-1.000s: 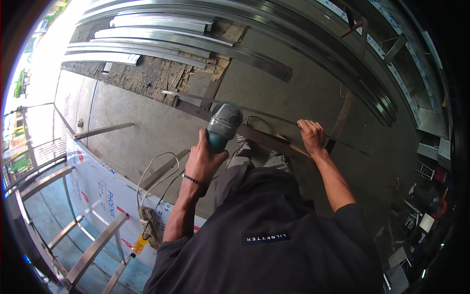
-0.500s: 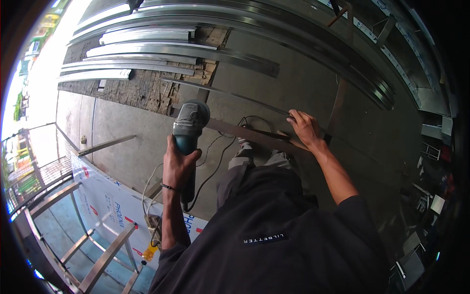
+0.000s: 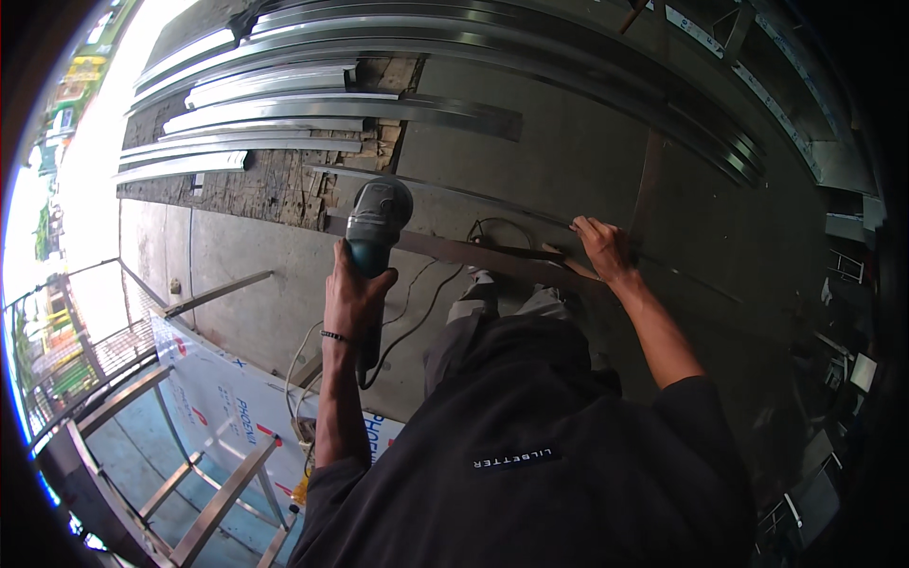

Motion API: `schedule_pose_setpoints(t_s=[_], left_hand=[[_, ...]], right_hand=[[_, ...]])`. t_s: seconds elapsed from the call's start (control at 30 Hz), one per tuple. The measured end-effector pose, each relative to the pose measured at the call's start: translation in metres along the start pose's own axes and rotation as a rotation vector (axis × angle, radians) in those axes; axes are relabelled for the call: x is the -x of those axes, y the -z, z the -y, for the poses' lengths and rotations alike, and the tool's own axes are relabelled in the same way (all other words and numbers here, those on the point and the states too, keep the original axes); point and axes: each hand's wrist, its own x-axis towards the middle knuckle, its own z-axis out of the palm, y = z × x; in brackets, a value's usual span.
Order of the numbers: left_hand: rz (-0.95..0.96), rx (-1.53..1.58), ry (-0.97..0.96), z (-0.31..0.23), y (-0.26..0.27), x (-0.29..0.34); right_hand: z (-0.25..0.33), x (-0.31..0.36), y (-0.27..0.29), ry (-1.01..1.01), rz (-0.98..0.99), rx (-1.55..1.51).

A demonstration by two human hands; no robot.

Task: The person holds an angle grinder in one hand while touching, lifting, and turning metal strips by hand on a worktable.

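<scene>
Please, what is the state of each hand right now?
Left hand: closed, holding the grinder.
Right hand: closed, holding one end of a thin metal strip.

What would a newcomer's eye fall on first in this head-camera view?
Probably the teal-and-grey handheld power grinder, gripped in the left hand just left of the picture's middle. To its right, the right hand grips a long, thin metal strip that runs left toward a weathered brown wooden board. Long, shiny silver metal profiles also catch the light across the upper left.
</scene>
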Motion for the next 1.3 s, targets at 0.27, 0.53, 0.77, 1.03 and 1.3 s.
schedule_pose_setpoints(t_s=[0.27,0.53,0.77,1.03,1.3], left_hand=[[-0.005,-0.052,-0.028,-0.010,-0.009,-0.016],[0.014,-0.052,-0.106,-0.007,-0.015,-0.022],[0.110,-0.044,-0.079,-0.021,-0.040,-0.005],[0.155,-0.034,-0.030,-0.032,-0.038,-0.003],[0.100,-0.104,-0.072,-0.024,-0.032,-0.008]], right_hand=[[0.000,0.005,-0.004,0.022,-0.034,0.016],[0.005,0.004,0.000,0.031,-0.034,-0.007],[0.009,0.002,-0.003,0.021,-0.031,0.016],[0.008,0.005,-0.007,0.030,-0.056,0.036],[0.013,0.001,-0.008,0.026,-0.069,0.048]])
